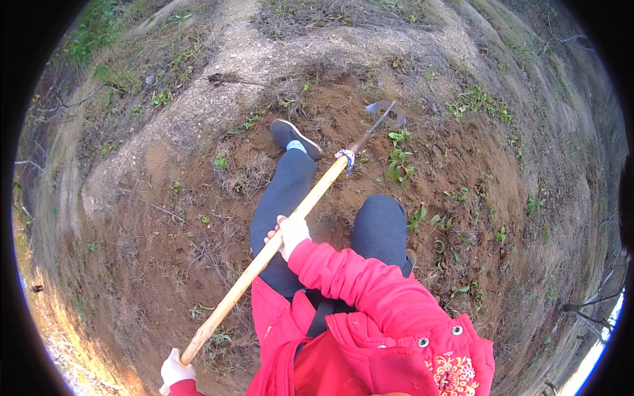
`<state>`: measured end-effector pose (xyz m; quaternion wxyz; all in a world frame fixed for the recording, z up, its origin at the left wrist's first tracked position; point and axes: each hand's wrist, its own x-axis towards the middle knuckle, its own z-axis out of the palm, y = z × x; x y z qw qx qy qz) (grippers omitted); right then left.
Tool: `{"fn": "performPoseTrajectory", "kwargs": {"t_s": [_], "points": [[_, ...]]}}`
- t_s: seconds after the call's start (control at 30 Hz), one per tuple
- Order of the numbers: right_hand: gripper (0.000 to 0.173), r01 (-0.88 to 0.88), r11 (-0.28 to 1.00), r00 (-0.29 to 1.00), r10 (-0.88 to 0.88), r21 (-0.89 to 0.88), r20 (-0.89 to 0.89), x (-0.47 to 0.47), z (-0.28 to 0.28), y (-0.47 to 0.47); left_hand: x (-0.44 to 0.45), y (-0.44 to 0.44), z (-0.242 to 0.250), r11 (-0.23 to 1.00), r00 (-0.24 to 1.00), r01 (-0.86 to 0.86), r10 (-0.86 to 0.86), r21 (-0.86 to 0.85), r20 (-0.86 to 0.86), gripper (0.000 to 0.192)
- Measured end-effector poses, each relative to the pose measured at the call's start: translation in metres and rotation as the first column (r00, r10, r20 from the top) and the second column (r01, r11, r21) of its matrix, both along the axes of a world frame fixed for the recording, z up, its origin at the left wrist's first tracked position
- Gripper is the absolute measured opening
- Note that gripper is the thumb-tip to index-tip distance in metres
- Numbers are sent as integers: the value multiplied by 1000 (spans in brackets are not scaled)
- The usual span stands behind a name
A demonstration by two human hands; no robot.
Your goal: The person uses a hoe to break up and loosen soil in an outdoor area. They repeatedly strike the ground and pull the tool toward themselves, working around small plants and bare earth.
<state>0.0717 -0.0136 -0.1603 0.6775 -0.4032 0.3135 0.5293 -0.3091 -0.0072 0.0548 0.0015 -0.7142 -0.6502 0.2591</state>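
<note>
A hoe with a long pale wooden handle (257, 265) lies slantwise across my body. Near the handle's end, my left hand (177, 369) is wrapped around the wood. Farther up, about mid-length, my right hand (292, 235) grips it, in a white glove with bare fingertips showing. A strip of cloth (346, 157) is tied where the wood meets the metal shank. Beyond it, the curved metal hoe blade (389, 111) is over loose brown soil (342, 109); whether it touches cannot be told. A leafy green plant (400, 166) grows just below the blade.
My left foot in a dark shoe (294, 137) is planted forward on the dirt, and my right knee (380, 222) is bent. A paler gravelly strip (208, 94) curves around the dug soil. Weeds (483, 106) grow at right, and bare branches (587, 317) stand at the right rim.
</note>
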Motion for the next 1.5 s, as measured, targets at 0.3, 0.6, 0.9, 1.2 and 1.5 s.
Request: {"fn": "performPoseTrajectory", "kwargs": {"t_s": [0.3, 0.6, 0.9, 1.2, 1.5], "points": [[7, 112, 991, 985, -100, -74, 144, 56, 3, -17, -1, 15, -150, 940, 953, 139, -41, -311, 300, 22], [8, 55, 998, 734, -34, -10, 679, 192, 55, 31, 215, 37, -192, 840, 581, 453, -24, -298, 813, 24], [31, -113, 603, 227, 790, -790, 570, 32, 7, 70, 128, 61, -81, 753, 823, 346, 43, -559, 567, 28], [15, -355, 874, 701, 484, -333, 523, 63, -16, 36, 76, -9, -53, 881, 927, 83, 103, -466, 361, 22], [2, -113, 990, 958, 130, -81, 256, 101, -17, 32, 65, -46, -129, 934, 974, 64, 18, -351, 226, 27]]}}
